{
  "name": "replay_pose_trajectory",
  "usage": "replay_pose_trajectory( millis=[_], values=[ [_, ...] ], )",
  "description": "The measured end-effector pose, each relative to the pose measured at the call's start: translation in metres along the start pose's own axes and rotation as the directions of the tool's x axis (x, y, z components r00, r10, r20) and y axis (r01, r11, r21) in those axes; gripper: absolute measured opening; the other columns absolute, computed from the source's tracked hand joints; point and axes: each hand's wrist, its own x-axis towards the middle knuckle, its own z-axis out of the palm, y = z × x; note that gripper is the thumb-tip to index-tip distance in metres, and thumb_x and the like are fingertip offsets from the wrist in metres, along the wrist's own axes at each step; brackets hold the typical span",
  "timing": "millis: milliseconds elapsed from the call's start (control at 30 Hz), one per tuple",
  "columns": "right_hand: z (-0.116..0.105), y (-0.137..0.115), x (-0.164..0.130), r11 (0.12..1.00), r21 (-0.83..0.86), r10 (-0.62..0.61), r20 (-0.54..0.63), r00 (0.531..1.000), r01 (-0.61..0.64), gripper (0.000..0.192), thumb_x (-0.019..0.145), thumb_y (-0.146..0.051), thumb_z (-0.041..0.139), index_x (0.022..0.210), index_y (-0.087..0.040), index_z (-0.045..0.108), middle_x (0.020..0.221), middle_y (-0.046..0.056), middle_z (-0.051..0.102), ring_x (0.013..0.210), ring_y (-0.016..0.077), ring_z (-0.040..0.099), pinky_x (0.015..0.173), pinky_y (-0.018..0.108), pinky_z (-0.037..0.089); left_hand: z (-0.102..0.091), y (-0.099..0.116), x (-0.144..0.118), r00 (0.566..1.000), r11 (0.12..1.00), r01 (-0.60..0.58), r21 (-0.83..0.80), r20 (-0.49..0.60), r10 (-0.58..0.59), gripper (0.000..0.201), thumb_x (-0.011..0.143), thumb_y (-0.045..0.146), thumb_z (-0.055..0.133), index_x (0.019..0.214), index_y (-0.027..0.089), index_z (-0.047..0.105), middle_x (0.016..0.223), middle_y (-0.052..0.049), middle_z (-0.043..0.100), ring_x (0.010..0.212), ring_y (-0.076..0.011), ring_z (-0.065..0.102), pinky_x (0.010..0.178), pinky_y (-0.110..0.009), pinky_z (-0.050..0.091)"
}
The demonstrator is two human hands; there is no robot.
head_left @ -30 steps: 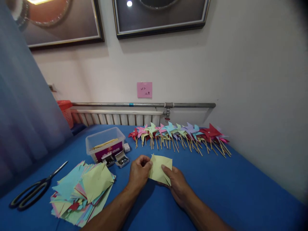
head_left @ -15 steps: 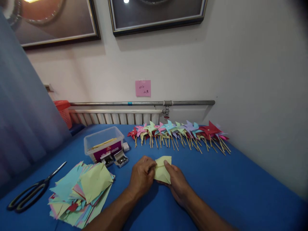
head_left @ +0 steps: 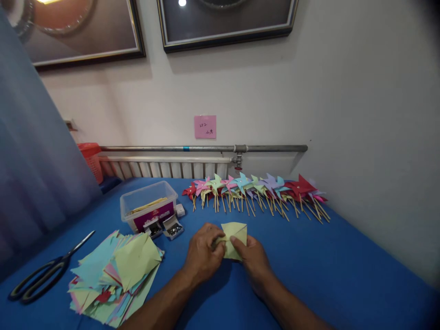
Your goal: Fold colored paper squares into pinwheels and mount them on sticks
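Observation:
A small pale yellow-green paper square [head_left: 237,231] with slits is held up between both hands over the blue table. My left hand [head_left: 206,252] pinches its left side, with a flap of the paper bent in the fingers. On the right, my right hand [head_left: 252,256] grips the sheet, the thumb pressed on its face near the middle and the fingers behind, partly hidden. To the left lies a pile of cut coloured paper squares [head_left: 137,259]. Beyond the pile stand small open boxes of metal pins [head_left: 173,228].
A clear plastic tub [head_left: 147,195] holds thin wooden sticks. Large black-handled scissors [head_left: 51,270] lie at the far left. A row of finished paper pinwheels [head_left: 242,181] on sticks spans the back of the blue table [head_left: 326,270], near the wall and a radiator [head_left: 165,168].
My right thumb has moved left toward the paper's middle. My left fingers have bent a flap of the paper inward, and the sheet has turned slightly.

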Motion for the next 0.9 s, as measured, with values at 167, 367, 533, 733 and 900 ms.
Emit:
replay_pose_trajectory(
  millis=[167,367,533,733,900],
  values=[
    [-0.003,0.001,0.002,0.989,-0.126,-0.082,0.007,0.997,0.082,0.041,0.069,-0.046,0.079,0.097,-0.017,0.074,0.081,0.006,0.078,0.076,0.0282,0.071,0.067,0.034,0.054,0.005,-0.006,0.006,0.917,0.871,0.385,-0.306,0.021,-0.398,0.016,0.073,0.031,0.068,0.078,0.016,0.069,0.068,-0.001,0.063,0.063,-0.014,0.054,0.06,-0.025,0.041],
    [-0.004,0.006,0.001,0.981,-0.168,-0.085,0.079,0.993,0.098,0.045,0.072,-0.05,0.076,0.102,-0.017,0.073,0.084,0.006,0.078,0.075,0.0264,0.071,0.068,0.034,0.054,0.009,-0.015,0.01,0.827,0.673,0.545,-0.5,0.189,-0.529,0.025,0.057,0.034,0.077,0.064,0.015,0.064,0.053,0.002,0.057,0.048,-0.0099,0.045,0.05,-0.023,0.033],
    [-0.004,0.006,0.001,0.983,-0.149,-0.092,0.088,0.992,0.105,0.046,0.07,-0.05,0.078,0.102,-0.017,0.074,0.085,0.007,0.078,0.077,0.0271,0.07,0.071,0.035,0.054,0.006,-0.01,0.012,0.79,0.602,0.586,-0.542,0.218,-0.573,0.027,0.051,0.032,0.08,0.062,0.015,0.062,0.051,0.003,0.056,0.045,-0.0085,0.044,0.048,-0.023,0.032],
    [-0.002,0.004,-0.001,0.984,-0.157,-0.068,0.09,0.994,0.081,0.045,0.071,-0.049,0.077,0.103,-0.017,0.074,0.086,0.007,0.079,0.077,0.0278,0.071,0.072,0.036,0.054,0.011,-0.014,0.011,0.782,0.59,0.588,-0.553,0.203,-0.589,0.025,0.052,0.03,0.078,0.059,0.017,0.059,0.047,0.005,0.053,0.041,-0.0074,0.041,0.045,-0.022,0.03],
    [-0.002,0.005,-0.002,0.985,-0.149,-0.076,0.103,0.992,0.091,0.047,0.07,-0.05,0.078,0.103,-0.017,0.074,0.086,0.008,0.079,0.079,0.0288,0.071,0.071,0.037,0.054,0.012,-0.015,0.011,0.781,0.583,0.585,-0.563,0.199,-0.592,0.024,0.053,0.029,0.077,0.059,0.017,0.057,0.047,0.004,0.053,0.041,-0.0075,0.041,0.044,-0.022,0.029]
  ],
)
